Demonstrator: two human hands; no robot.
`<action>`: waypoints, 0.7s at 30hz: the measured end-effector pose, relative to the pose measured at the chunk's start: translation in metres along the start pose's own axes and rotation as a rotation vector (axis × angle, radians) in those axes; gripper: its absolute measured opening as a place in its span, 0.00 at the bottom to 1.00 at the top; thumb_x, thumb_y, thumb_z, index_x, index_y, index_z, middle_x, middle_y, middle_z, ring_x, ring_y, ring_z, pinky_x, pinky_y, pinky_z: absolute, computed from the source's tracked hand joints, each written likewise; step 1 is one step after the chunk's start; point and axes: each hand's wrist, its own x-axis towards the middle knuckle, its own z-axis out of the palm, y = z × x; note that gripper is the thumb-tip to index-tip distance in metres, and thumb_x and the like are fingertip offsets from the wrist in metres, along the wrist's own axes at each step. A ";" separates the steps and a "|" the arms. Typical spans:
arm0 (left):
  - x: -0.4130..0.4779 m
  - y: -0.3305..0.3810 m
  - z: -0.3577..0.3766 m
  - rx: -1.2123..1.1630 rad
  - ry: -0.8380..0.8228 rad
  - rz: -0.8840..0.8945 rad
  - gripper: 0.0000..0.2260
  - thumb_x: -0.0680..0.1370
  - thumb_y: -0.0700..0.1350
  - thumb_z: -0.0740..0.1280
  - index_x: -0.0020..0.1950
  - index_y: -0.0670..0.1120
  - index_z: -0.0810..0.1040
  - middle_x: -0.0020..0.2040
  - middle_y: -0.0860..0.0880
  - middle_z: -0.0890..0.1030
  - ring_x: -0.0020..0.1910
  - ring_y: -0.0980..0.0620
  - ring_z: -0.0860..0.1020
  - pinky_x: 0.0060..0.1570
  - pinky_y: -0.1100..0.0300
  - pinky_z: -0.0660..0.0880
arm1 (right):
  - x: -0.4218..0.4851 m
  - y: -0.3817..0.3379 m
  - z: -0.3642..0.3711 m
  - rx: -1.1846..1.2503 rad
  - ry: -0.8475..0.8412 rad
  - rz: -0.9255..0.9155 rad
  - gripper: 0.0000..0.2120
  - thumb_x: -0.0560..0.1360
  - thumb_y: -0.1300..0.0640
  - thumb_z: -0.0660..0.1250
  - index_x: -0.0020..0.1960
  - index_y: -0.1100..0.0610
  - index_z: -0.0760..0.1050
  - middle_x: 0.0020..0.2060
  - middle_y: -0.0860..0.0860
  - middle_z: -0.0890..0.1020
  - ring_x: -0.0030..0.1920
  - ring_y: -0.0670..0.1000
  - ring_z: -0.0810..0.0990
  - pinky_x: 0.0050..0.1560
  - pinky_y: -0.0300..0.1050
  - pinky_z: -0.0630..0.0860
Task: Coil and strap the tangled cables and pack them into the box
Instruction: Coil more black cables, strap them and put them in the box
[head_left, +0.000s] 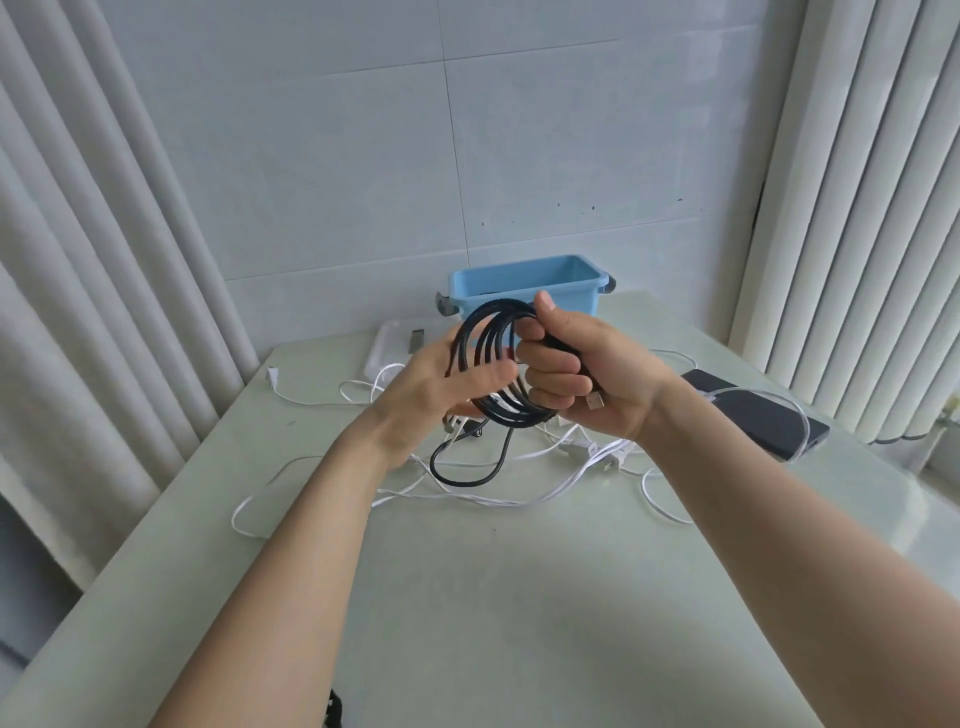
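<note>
Up above the table (519, 597), the black cable coil (506, 413) stands roughly upright, its long axis running top to bottom. A loose tail drops from its lower edge onto the surface. The right hand (587, 364) grips the coil's right side with curled fingers, thumb pointing up, and a USB plug (595, 401) pokes out below. The left hand (436, 384) reaches into the ring with fingers nearly straight. White cables (467, 499) lie tangled on the pale green top. The blue box (579, 297) sits at the far edge against a tiled wall (415, 156), between pleated curtains (78, 260).
</note>
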 end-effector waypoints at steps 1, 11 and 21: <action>0.001 -0.003 0.002 -0.069 -0.047 0.011 0.23 0.73 0.53 0.73 0.66 0.49 0.76 0.61 0.40 0.82 0.61 0.39 0.80 0.59 0.40 0.76 | -0.001 -0.001 0.000 -0.002 -0.012 0.003 0.15 0.79 0.45 0.56 0.41 0.54 0.66 0.22 0.44 0.64 0.19 0.41 0.63 0.23 0.35 0.64; 0.004 0.006 0.013 0.009 0.324 -0.006 0.10 0.74 0.33 0.59 0.39 0.43 0.76 0.33 0.43 0.79 0.32 0.45 0.79 0.39 0.55 0.76 | 0.003 0.012 -0.002 -0.113 0.135 0.029 0.17 0.76 0.45 0.62 0.37 0.56 0.65 0.26 0.49 0.71 0.32 0.52 0.77 0.40 0.42 0.76; 0.008 0.010 0.015 -0.345 0.553 -0.074 0.17 0.81 0.52 0.66 0.35 0.44 0.72 0.24 0.50 0.63 0.21 0.53 0.64 0.28 0.59 0.63 | 0.011 0.024 0.010 0.067 0.118 0.013 0.15 0.80 0.45 0.59 0.45 0.56 0.71 0.27 0.48 0.67 0.30 0.49 0.72 0.37 0.38 0.72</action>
